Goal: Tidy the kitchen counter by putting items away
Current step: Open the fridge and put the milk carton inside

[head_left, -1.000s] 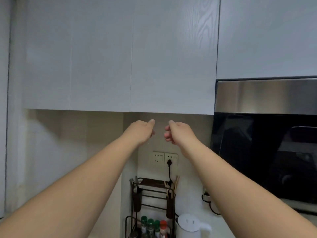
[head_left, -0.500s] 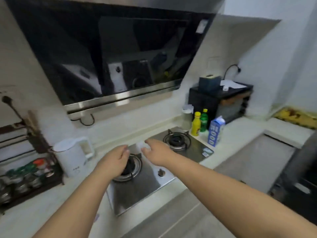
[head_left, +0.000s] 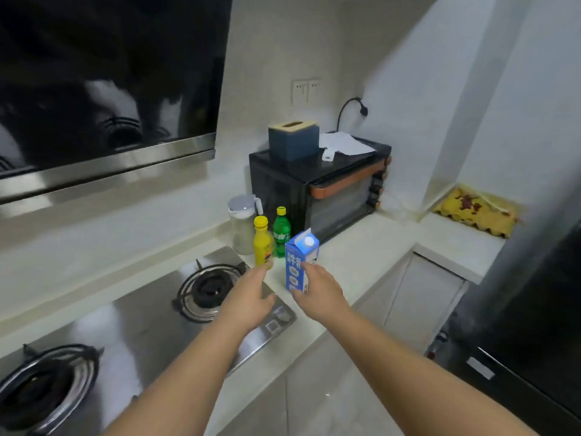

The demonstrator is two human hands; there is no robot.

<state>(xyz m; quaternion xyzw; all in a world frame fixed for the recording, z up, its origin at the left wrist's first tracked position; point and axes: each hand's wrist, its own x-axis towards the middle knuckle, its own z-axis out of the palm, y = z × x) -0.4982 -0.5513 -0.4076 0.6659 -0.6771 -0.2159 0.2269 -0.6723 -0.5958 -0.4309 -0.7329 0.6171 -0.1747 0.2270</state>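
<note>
Jug (head_left: 242,224): clear, lidded, pale contents about two-thirds up; upright on counter (head_left: 352,256) beside oven (head_left: 320,190).
Yellow bottle (head_left: 262,243): yellow cap, upright, just beside green bottle (head_left: 281,232).
Carton (head_left: 300,261): blue and white, round white cap, upright near counter's front, right of hob (head_left: 141,322).
Box (head_left: 294,140): blue, slotted top, on oven; contents unseen.
Left hand (head_left: 248,298): over hob's right end, fingers loose, fingertips near yellow bottle's base, holding nothing.
Right hand (head_left: 317,292): at carton's lower right side, fingers against it; grip unclear.
Writing: blue characters on carton, blurred, unreadable.
</note>
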